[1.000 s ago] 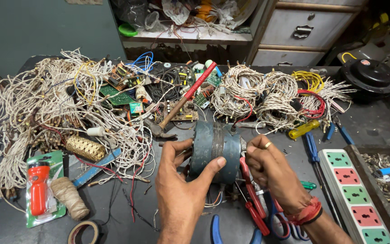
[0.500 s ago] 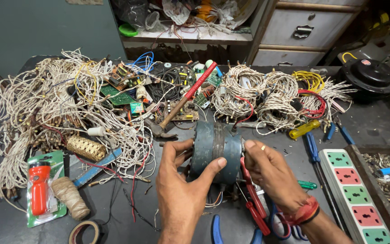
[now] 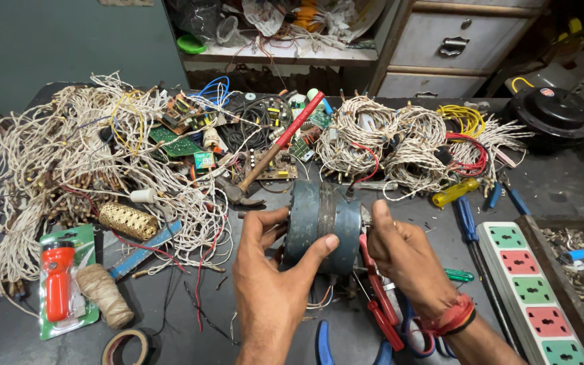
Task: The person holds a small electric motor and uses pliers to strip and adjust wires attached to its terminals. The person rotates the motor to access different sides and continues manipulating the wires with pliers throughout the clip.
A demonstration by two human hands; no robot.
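Just below the middle of the frame, a blue-grey cylindrical motor [image 3: 322,226] sits between both hands over the dark table [image 3: 562,182]. The left hand [image 3: 272,284] wraps its near side, thumb pressed onto the front band and fingers curled around the left end, so it is closed on the casing. The right hand [image 3: 407,260] meets the motor's right end with its thumb up against the housing; its fingers are hidden behind, so the tightness of that grip cannot be told.

Room is tight. Under the right wrist lie red-handled pliers [image 3: 376,297], touching or nearly touching the motor's lower edge. At the lower right a power strip [image 3: 532,290] with coloured sockets runs to the frame's bottom edge. Blue-handled screwdrivers [image 3: 468,220] and a yellow one [image 3: 455,192] lie in the bare patch between strip and motor. A red-handled hammer [image 3: 275,152] slants just above the motor. A large tangle of white wire [image 3: 69,162] fills the left half, and coiled wire bundles [image 3: 400,142] crowd the upper right. The only open table surface is the strip along the bottom left, near a tape roll [image 3: 130,346] and twine spool [image 3: 105,295].
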